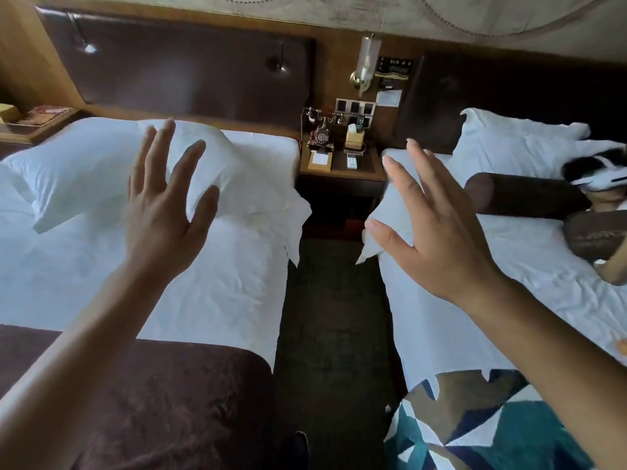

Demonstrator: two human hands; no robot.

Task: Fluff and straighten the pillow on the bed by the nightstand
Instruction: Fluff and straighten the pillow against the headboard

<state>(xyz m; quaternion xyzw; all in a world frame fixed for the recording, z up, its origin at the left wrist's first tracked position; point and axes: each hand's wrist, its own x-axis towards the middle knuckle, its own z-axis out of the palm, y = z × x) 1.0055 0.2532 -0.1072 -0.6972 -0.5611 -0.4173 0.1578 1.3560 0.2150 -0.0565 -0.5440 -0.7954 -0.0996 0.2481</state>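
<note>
A white pillow (84, 167) lies askew at the head of the left bed (101, 273), its right end rumpled near the nightstand (342, 164). My left hand (163, 205) is raised in front of the pillow with fingers spread, holding nothing. My right hand (431, 225) is also raised and spread, over the left edge of the right bed (509, 300), in front of a white pillow corner (376, 228) there. Whether either hand touches a pillow cannot be told.
The nightstand between the beds carries an old-style telephone (319, 134), a tissue box (354, 137) and a notepad (319, 159). A dark carpeted aisle (332, 317) runs between the beds. A person lies on the right bed (597, 188) beside a brown bolster (522, 195). Brown bed runner (152, 401) at front left.
</note>
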